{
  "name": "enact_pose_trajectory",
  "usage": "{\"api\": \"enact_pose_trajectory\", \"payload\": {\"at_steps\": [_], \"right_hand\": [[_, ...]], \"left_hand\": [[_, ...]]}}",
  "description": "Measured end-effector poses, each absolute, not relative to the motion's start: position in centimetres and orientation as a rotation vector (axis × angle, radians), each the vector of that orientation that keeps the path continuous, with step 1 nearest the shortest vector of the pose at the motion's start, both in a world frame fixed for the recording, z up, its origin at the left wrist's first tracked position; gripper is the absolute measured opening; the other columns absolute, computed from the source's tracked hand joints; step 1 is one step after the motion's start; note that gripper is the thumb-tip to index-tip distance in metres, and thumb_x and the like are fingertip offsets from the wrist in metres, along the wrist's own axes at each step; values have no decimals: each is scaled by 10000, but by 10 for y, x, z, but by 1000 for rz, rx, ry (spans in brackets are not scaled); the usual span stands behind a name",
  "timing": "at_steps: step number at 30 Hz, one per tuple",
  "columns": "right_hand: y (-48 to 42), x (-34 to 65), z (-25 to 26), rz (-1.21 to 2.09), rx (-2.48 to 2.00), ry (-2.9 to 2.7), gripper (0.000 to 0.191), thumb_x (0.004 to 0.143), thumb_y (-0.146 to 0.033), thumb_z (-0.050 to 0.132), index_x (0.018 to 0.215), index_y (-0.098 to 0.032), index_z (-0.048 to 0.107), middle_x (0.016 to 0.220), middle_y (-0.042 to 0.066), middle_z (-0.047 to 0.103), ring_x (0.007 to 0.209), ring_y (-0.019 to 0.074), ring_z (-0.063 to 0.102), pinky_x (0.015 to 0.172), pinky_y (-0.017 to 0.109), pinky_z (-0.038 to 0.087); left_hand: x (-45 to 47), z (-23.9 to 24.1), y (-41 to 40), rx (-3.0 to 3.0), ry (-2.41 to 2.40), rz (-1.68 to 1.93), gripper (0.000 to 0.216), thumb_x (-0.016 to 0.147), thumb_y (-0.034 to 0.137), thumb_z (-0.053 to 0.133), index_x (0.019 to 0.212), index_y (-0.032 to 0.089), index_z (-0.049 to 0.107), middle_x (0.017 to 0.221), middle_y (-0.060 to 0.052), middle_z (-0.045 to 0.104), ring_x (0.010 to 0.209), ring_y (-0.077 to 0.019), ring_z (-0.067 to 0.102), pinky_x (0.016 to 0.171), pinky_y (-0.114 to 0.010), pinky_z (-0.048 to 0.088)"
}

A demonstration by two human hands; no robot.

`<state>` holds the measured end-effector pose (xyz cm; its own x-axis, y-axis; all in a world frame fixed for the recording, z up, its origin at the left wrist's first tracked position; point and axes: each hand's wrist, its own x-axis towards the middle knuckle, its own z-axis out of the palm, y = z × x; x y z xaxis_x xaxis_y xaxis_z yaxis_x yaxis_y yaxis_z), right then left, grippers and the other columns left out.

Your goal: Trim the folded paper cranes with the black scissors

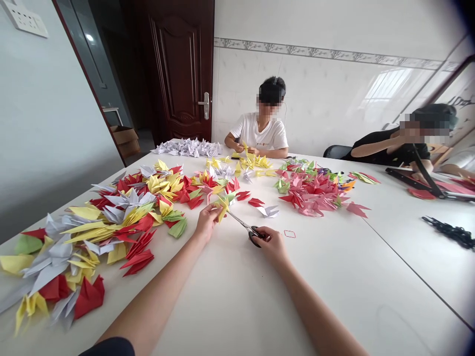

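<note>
My left hand (207, 221) pinches a small yellow folded paper piece (222, 206) above the white table (237, 287). My right hand (270, 242) grips the black handles of a pair of scissors (245, 228), whose blades point up-left and meet the yellow paper. A small red rubber band (290, 234) lies on the table just right of my right hand. A white folded piece (268, 211) sits a little beyond the scissors.
Heaps of folded paper cranes lie about: red, yellow and grey at the left (92, 232), pink and red at the centre right (315, 193), white at the far end (187, 147). A person in a white shirt (261, 133) folds opposite; another in black (393, 146) sits right, by a paper cutter (426, 185).
</note>
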<state>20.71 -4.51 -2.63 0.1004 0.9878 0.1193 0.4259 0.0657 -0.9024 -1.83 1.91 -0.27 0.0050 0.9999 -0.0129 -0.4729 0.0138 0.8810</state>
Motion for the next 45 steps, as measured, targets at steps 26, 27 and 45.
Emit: {"api": "enact_pose_trajectory", "payload": {"at_steps": [26,27,45], "right_hand": [[-52,207,-19,680,-1458,-1269,425,732,-582,712,839,-184,608,775,45,638,632,146,502,556,263,359],[-52,207,-20,680,-1461,-1277,420,734,-575,711,845,-183,608,786,48,641,639,148,506,561,264,360],[-51,212,-20,704,-1584,-1309,448,709,-580,699,888,-170,704,725,49,665,604,161,509,546,272,351]], "left_hand": [[-21,-5,16,836,877,1403,500,619,487,830,936,140,656,807,-62,682,703,-148,649,678,-249,441],[-21,-5,15,842,883,1401,490,623,482,826,929,140,655,804,-62,680,702,-148,648,686,-251,444],[-30,15,3,1913,1338,1026,74,659,150,688,705,207,700,643,-29,611,593,-179,522,609,-275,363]]}}
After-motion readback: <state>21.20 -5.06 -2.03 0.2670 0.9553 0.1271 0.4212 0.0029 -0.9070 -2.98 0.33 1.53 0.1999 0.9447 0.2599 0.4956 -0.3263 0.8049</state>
